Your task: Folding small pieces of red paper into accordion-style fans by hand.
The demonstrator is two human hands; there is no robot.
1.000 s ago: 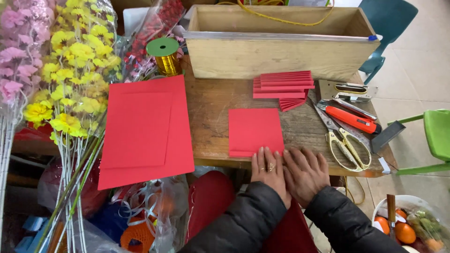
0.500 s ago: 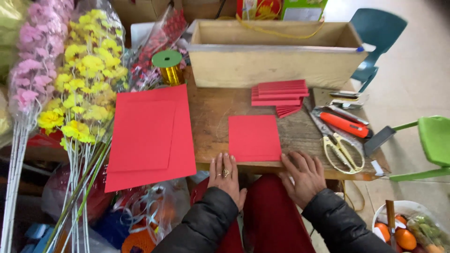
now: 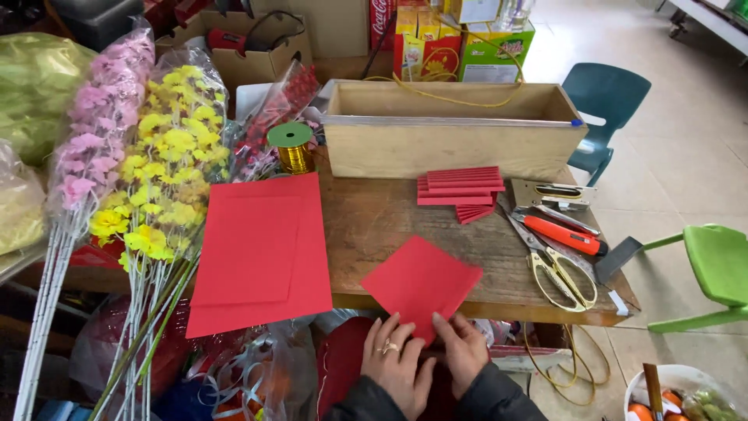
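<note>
A folded red paper square is turned like a diamond and hangs over the near edge of the wooden table. My left hand and my right hand pinch its lowest corner from either side, just below the table edge. A stack of folded red paper pieces lies farther back on the table, in front of a long wooden box.
Large red sheets overhang the table's left. A gold ribbon spool stands behind them. Scissors, an orange-handled cutter and a stapler lie right. Artificial flowers lean left; green chair right.
The red square was lying flat and straight on the table; it is now rotated and pulled toward me, both hands gripping its near corner. The camera view has tilted upward.
</note>
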